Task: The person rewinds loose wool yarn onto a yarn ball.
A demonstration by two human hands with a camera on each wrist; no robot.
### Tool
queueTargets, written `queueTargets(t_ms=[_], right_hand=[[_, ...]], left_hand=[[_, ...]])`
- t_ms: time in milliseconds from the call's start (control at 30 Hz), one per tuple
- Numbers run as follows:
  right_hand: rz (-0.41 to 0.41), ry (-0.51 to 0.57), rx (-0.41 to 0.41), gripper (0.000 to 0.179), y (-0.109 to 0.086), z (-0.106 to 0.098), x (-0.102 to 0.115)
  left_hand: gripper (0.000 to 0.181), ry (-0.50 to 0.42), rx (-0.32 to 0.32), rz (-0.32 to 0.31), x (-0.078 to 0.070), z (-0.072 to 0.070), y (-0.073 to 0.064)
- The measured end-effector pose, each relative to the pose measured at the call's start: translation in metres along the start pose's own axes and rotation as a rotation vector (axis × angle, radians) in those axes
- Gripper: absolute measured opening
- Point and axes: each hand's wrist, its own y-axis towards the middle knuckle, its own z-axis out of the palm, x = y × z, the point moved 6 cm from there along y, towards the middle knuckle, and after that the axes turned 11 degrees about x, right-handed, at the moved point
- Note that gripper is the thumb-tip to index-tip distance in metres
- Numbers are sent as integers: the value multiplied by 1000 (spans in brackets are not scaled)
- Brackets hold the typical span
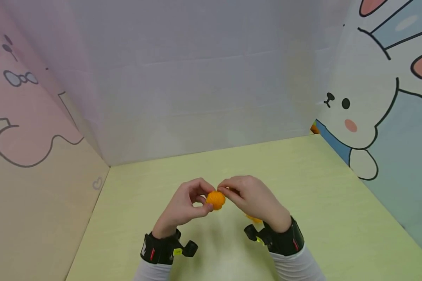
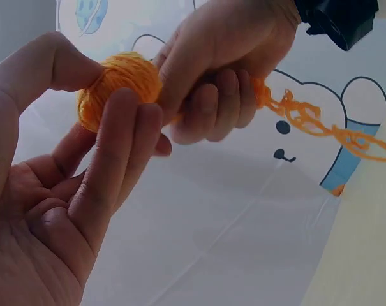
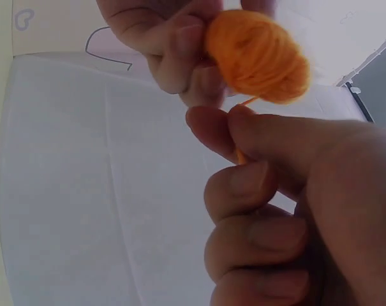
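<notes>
A small ball of orange yarn point(image 1: 216, 200) is held between the thumb and fingers of my left hand point(image 1: 187, 203), above the table. Close by on its right, my right hand point(image 1: 252, 196) pinches the strand of yarn point(image 3: 246, 101) between thumb and forefinger, its other fingers curled in. In the left wrist view, a loose, looped length of yarn point(image 2: 301, 118) trails from behind the right hand. More orange yarn point(image 1: 254, 219) shows below the right hand in the head view, partly hidden by the wrist.
Under both hands spreads a pale yellow-green table point(image 1: 154, 183). A whitish curtain point(image 1: 197, 86) hangs behind it. Printed panels stand at the sides, a pink one point(image 1: 28, 105) at left and a rabbit one point(image 1: 369, 113) at right. Both wrists wear black camera bands point(image 1: 286, 238).
</notes>
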Motion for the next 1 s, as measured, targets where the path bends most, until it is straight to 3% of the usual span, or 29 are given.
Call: queueTargets(t_ms=[133,267,400,533,633,733,867,1000], right_hand=[[46,-11,92,9,5,12,-3],[67,-13,183,13,7,24,1],[62,7,252,15,6,32,7],[44,3,230,17,4,30,12],[7,-10,147,16,1,22,15],[-32,-25,37,13,-2,12,16],[-57,-36,-103,9,-4,0,12],[-57,-48,-183,7,-4,-6,6]], left_hand=[[22,-189,-137,65,2,-7,-1],[25,-267,-388,40,10,-19,-5],[27,-188,-594,-32,20,-29,-9],[29,34,-669,-103,32,-37,-13],[29,249,-622,-127,39,-38,-13],[30,390,-498,-92,40,-32,-9],[31,427,-301,-21,40,-20,-1],[31,414,-134,46,36,-6,3]])
